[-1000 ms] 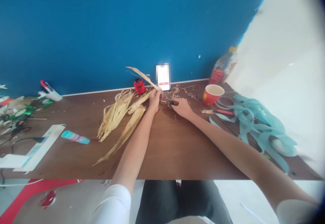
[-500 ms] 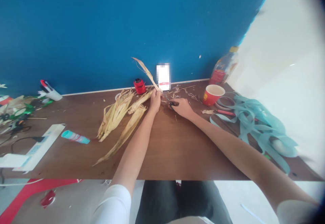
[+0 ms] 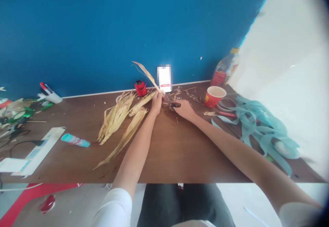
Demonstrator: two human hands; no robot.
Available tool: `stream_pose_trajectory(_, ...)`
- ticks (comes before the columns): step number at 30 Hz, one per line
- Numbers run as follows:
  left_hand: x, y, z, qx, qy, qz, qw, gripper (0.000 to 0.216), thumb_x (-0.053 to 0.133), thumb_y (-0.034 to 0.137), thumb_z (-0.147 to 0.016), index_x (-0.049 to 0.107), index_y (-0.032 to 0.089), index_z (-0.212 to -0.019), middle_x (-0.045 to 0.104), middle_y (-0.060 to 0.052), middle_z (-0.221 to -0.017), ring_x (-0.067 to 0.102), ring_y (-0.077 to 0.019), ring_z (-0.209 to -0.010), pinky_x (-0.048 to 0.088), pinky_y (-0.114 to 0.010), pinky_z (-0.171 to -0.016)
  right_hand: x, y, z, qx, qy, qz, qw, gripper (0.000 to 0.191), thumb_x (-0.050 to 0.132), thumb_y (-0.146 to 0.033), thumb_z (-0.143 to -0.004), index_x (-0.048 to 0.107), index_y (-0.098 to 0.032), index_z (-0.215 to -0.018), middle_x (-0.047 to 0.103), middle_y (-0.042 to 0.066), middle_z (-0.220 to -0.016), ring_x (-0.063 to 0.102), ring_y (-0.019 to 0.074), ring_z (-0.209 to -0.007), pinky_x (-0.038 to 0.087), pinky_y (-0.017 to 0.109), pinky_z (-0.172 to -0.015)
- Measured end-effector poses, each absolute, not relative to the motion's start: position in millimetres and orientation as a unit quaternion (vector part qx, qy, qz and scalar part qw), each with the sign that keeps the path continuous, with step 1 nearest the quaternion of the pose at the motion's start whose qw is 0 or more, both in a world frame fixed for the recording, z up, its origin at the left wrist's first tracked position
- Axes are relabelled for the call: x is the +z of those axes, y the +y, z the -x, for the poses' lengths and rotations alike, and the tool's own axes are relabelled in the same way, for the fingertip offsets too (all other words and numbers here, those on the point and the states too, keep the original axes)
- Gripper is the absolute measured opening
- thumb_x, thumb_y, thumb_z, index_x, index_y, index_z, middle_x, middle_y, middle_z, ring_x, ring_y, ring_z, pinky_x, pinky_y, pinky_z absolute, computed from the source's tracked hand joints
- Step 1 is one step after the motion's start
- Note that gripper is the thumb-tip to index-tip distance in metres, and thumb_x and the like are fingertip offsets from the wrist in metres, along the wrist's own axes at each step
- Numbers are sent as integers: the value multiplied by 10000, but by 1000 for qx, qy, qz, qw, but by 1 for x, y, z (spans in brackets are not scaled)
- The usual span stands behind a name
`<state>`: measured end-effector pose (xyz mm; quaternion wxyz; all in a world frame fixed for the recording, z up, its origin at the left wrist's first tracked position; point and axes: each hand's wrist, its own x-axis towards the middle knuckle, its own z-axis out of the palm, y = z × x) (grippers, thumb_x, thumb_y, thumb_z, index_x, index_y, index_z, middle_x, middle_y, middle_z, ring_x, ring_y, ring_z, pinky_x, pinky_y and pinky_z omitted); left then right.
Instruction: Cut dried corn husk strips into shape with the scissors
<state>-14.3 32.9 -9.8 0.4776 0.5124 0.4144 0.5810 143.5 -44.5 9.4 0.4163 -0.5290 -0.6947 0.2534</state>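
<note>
My left hand [image 3: 157, 100] is closed around the lower end of a dry corn husk [image 3: 147, 72], whose narrow tip points up and to the left. Dark-handled scissors [image 3: 174, 106] are in my right hand [image 3: 184, 108], with the blades close to the husk's held end; whether they touch it is too small to tell. More corn husks [image 3: 117, 117] lie in a bundle left of my left hand. A single long husk [image 3: 125, 138] stretches toward the front edge beside my left forearm. Small husk scraps [image 3: 191, 96] are scattered behind my right hand.
A phone [image 3: 164, 78] leans on the blue wall beside a red spool-like item [image 3: 140, 88]. Right stand a red paper cup [image 3: 215, 96], a bottle [image 3: 224, 69] and tangled teal ribbon [image 3: 267, 127]. Left are a blue tube [image 3: 75, 140], a power strip [image 3: 42, 150] and a pen cup [image 3: 53, 96].
The whole view has shifted slightly. Both hands keep nearly the same position, with the husk still in the left and the scissors still in the right.
</note>
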Motion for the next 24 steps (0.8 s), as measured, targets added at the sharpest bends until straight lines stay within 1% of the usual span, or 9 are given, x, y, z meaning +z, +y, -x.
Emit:
stream_pose_trajectory(4,-11,34,15,572,419,-516,481,118,527,230,-877,508,189,-767,557,13,-689,549,-110,-618,434,-229,-599,9,-46,-143,249,-694,526,423,258,695,-269,-721,793,-186,-944,734,29,-760,602,171,-685,428,262,-625)
stream_pose_trajectory(10,-10,33,15,567,421,-524,477,135,562,273,-881,540,178,-787,592,7,-714,561,-104,-627,454,-233,-634,5,-44,-144,237,-704,519,424,266,669,-280,-741,793,-180,-954,709,15,-708,564,152,-641,421,259,-628)
stream_pose_trajectory(18,-5,28,14,566,415,-509,498,134,611,297,-859,590,165,-849,617,3,-709,588,-105,-630,445,-217,-606,6,-44,-144,233,-702,520,426,242,668,-291,-742,787,-181,-921,703,16,-696,566,155,-637,406,257,-604)
stream_pose_trajectory(24,-6,28,14,546,404,-519,519,160,640,316,-843,594,163,-854,658,-16,-737,626,-118,-639,496,-247,-650,5,-43,-145,259,-685,522,437,300,656,-295,-746,778,-176,-992,709,22,-702,558,156,-608,417,262,-591)
